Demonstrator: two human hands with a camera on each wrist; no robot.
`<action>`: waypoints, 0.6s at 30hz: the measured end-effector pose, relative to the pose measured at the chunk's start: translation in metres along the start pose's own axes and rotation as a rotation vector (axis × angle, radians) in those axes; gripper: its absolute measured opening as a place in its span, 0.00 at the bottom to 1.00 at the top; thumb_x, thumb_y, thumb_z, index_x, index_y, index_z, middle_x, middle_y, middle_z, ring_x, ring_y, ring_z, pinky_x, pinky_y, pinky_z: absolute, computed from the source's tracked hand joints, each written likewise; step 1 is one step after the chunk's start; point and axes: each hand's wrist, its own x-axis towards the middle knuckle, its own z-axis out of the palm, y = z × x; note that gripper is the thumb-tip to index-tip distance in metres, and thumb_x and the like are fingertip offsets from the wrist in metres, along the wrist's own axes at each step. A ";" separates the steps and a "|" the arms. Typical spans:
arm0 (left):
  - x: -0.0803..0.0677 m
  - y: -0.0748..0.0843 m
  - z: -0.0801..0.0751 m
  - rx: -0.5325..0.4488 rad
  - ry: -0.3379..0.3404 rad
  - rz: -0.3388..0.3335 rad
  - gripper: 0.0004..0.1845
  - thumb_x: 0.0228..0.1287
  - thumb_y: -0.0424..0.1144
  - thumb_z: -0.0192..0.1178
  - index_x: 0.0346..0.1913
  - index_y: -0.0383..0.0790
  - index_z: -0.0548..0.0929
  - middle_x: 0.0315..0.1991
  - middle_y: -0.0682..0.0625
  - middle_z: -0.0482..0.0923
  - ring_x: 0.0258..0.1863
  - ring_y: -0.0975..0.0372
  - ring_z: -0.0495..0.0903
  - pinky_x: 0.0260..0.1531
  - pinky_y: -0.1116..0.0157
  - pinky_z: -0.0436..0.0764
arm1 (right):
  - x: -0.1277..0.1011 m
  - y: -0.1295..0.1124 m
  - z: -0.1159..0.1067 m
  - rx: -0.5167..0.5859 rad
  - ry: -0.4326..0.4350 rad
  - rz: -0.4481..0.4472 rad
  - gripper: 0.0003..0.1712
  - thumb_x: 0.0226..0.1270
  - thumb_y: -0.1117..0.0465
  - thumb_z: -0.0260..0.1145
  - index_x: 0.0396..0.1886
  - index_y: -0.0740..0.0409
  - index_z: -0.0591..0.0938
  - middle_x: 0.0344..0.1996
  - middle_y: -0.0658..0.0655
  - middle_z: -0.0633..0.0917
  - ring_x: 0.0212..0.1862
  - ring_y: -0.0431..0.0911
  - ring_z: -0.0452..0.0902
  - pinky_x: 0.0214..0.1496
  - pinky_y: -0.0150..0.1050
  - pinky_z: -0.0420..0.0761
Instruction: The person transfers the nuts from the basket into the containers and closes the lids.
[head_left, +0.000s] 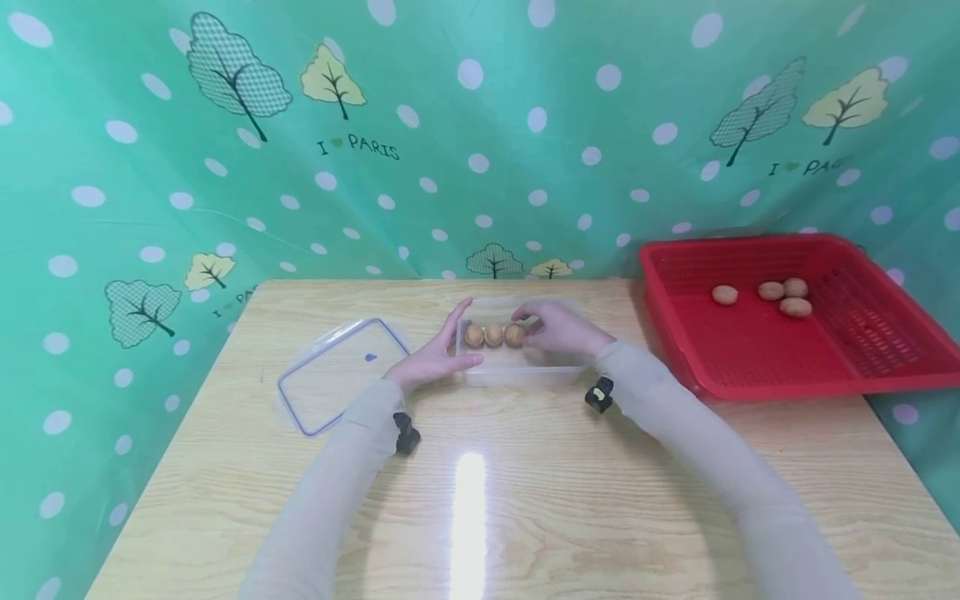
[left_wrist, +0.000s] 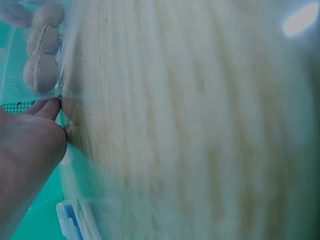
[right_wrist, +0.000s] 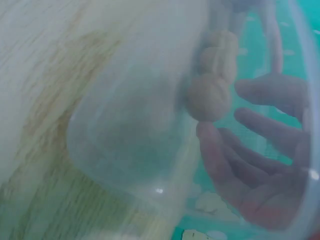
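A green curtain [head_left: 480, 200] with white dots and printed trees hangs behind a pale wooden desk [head_left: 600, 508]. At the desk's right side is a large red basket [head_left: 795, 390]. Near the far edge sits an uncovered clear container [head_left: 525, 377]; its blue-edged lid [head_left: 337, 375] lies to its left. The left hand [head_left: 433, 360] touches the container's left end, its grip spread, thumb across the near rim. The right hand [head_left: 558, 332] dips inside, its grip loosely spread beside the rightmost of three walnuts [head_left: 493, 336], which sit in a touching row from the container's left end; whether its fingertips touch that nut is unclear. Four more walnuts lie in the basket.
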 end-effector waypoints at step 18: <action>-0.011 0.025 0.002 0.004 -0.002 0.002 0.53 0.64 0.39 0.63 0.77 0.58 0.33 0.76 0.46 0.24 0.73 0.44 0.31 0.65 0.37 0.39 | -0.005 -0.005 0.008 0.078 0.069 0.079 0.22 0.55 0.73 0.67 0.52 0.68 0.77 0.49 0.63 0.79 0.49 0.54 0.79 0.52 0.42 0.80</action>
